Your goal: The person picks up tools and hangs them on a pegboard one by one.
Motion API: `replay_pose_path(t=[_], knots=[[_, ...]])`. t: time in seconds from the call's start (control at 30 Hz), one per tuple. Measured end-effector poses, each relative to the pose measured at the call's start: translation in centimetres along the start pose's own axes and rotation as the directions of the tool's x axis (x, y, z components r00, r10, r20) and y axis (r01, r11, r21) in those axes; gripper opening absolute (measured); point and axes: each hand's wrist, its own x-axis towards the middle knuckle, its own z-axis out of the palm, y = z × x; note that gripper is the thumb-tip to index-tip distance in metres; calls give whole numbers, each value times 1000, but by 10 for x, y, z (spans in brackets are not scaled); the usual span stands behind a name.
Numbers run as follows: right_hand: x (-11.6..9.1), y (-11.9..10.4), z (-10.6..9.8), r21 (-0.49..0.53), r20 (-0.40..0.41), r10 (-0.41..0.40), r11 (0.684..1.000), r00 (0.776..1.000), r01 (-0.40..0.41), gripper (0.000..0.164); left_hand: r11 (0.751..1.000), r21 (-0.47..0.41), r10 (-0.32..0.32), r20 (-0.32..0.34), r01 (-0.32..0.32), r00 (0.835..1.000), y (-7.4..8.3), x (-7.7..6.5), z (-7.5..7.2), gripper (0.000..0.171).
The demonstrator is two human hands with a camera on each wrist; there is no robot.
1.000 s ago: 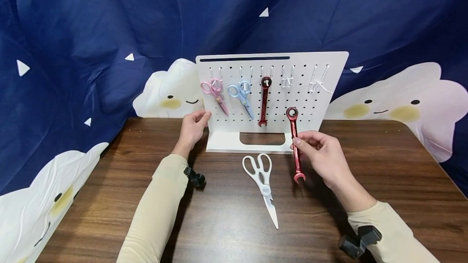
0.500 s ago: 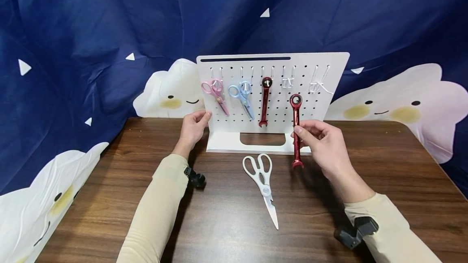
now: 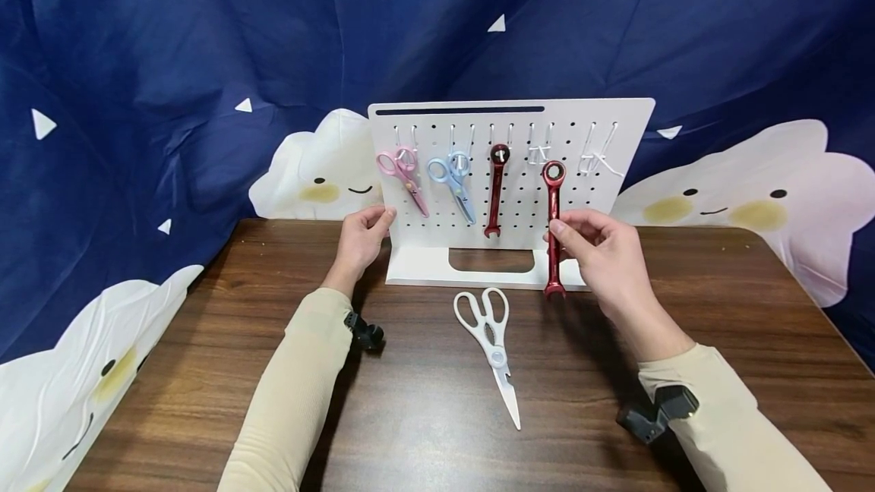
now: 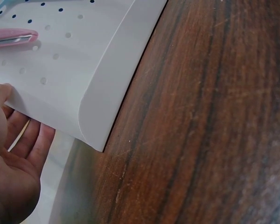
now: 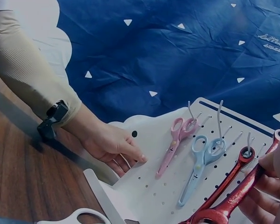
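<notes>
My right hand [image 3: 608, 257] pinches a red combination wrench [image 3: 553, 238] by its shaft, ring end up, in front of the lower right of a white pegboard [image 3: 424, 238]. The wrench's ring overlaps the board just below an unoccupied wire hook [image 3: 538, 154]. With the thumb on the front face and the other fingers behind, my left hand [image 3: 362, 241] grips the board's left edge, as the left wrist view of the hand [image 4: 18, 149] also shows. A second red wrench [image 3: 495, 192], light blue scissors [image 3: 454, 181] and pink scissors [image 3: 405, 177] hang from hooks on the board.
White kitchen scissors [image 3: 494, 351] lie on the brown wooden table [image 3: 424, 416] in front of the board, blades toward the near edge. Another wire hook [image 3: 596, 154] sticks out at the board's far right. A dark blue cloth [image 3: 205, 36] with clouds hangs behind.
My right hand has raised the wrench, carrying its ring end up toward the unoccupied hook and standing it more upright. The left hand keeps its place on the board's edge.
</notes>
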Motion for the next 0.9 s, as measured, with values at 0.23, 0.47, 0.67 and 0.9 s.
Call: replay_pose_path(t=[0.23,0.47,0.67,0.9], knots=[[7,-5,4,7,-5,-8,1000,1000,8,7,1000,2,-4,-1,4,1000,0,0,-1,39],[12,-3,6,32,5,12,999,1000,-13,8,1000,-3,1,-4,-1,1000,0,-1,-1,39],[16,2,7,34,0,58,998,998,-58,10,1000,-5,-2,0,2,1000,0,-1,0,39],[26,9,9,12,0,110,994,994,-110,29,1000,-12,5,-1,-5,1000,1,-1,0,38]])
